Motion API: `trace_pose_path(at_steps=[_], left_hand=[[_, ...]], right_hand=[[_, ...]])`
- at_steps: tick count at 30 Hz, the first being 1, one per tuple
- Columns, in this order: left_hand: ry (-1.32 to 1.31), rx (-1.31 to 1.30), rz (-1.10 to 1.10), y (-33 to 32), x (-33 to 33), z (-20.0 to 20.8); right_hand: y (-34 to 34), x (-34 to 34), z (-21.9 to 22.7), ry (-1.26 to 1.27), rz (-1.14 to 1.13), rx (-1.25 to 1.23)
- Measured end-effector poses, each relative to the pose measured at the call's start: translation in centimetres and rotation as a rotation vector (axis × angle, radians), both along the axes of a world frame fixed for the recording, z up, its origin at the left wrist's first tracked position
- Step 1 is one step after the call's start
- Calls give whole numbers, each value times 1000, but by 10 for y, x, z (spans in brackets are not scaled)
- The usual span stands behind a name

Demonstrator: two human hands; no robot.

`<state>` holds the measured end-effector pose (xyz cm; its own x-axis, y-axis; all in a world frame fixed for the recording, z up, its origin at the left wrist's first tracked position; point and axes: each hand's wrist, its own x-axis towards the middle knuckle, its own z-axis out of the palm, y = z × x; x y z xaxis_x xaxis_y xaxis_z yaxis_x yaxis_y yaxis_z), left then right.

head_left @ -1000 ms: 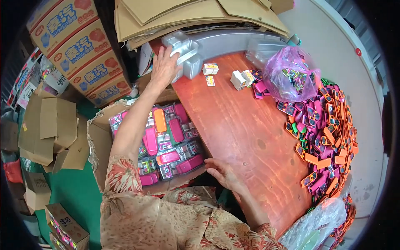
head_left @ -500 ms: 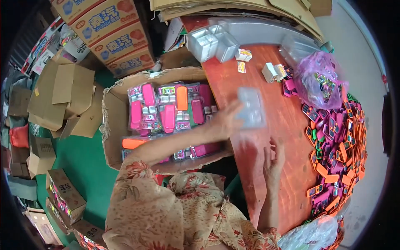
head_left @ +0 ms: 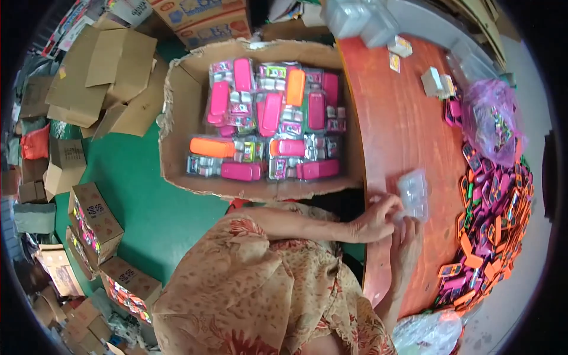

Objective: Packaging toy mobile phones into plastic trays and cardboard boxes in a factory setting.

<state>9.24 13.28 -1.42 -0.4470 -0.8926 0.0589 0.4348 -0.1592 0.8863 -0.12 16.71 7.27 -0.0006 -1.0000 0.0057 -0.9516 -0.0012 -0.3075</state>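
- Far left: opened brown cartons (head_left: 103,83), flaps splayed, on and around a green floor (head_left: 148,171).
- Upper left of centre: printed cartons (head_left: 207,26), stacked, cut off by the upper edge of view.
- Left of centre: large cardboard box (head_left: 182,130), torn rim, open top; inside, filled clear packs (head_left: 269,115), mostly pink with some orange pieces, laid at mixed angles.
- Top, past the box: stacked clear trays (head_left: 362,23), on the far end of a red-brown table (head_left: 384,118).
- Left hand (head_left: 378,220): over the table, fingers bent at the near end of a clear tray; cannot tell whether they grip it.
- Clear tray (head_left: 414,195): moulded hollows, above the table's near-middle part, its near end at both hands.
- Right hand (head_left: 407,232): close beside the left, fingers bent up at the tray's near end; grip cannot be told.
- Further along the table: small card stacks (head_left: 435,83).
- Right: heap of pink and orange toy phones (head_left: 488,231); purple plastic bag (head_left: 494,121) at its far end, clear plastic bag (head_left: 429,332) at its near end.
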Motion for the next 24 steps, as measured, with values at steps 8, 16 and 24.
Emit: trace_pose_path(at_steps=[8, 16, 24], left_hand=[[496, 810, -898, 4, 6, 12], [766, 815, -964, 37, -2, -5], [637, 812, -956, 46, 13, -6]], right_hand=[[32, 3, 4, -286, -263, -56], [64, -13, 16, -347, -23, 123], [77, -25, 4, -811, -134, 343]])
